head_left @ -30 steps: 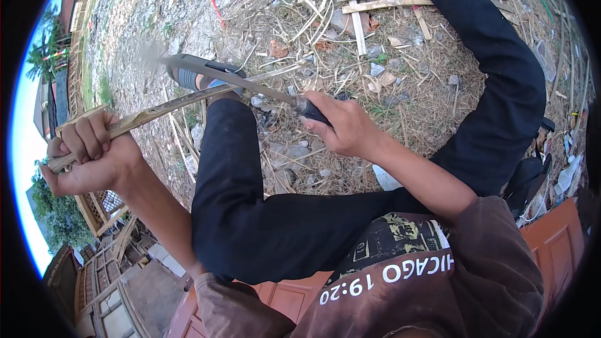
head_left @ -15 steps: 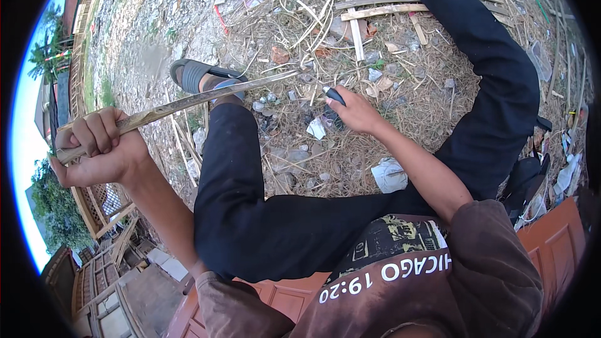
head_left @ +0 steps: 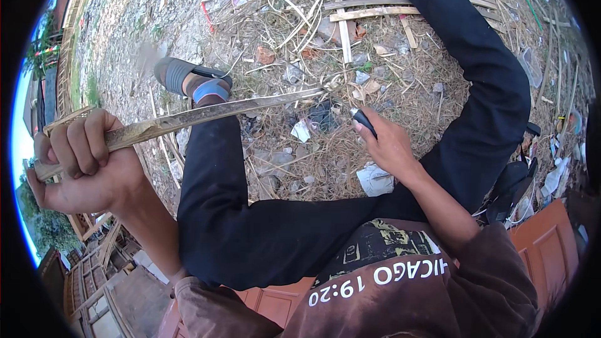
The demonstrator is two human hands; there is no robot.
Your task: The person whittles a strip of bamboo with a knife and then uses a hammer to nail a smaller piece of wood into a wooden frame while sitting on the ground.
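My left hand (head_left: 94,163) is wrapped around the near end of a long bamboo strip (head_left: 213,111), raised at the left. The strip runs across my left leg, and its far end lies over the dry ground near the middle. Curled shavings (head_left: 332,81) show at that far end. In my right hand (head_left: 389,147) is a knife (head_left: 364,122), gripped by its black handle with a metal collar. Its thin blade points toward the strip's far end and is hard to make out; I cannot tell whether it touches.
Several flat bamboo slats (head_left: 375,1) lie side by side at the top. Stones, straw and a crumpled white cup-like scrap (head_left: 375,179) litter the ground. My legs in black trousers (head_left: 275,231) frame the work area. A reddish-brown panel (head_left: 544,244) is beneath me.
My right hand has moved right and toward me with the knife. My left hand has shifted slightly left and lower, and the strip's far end now shows curled shavings.
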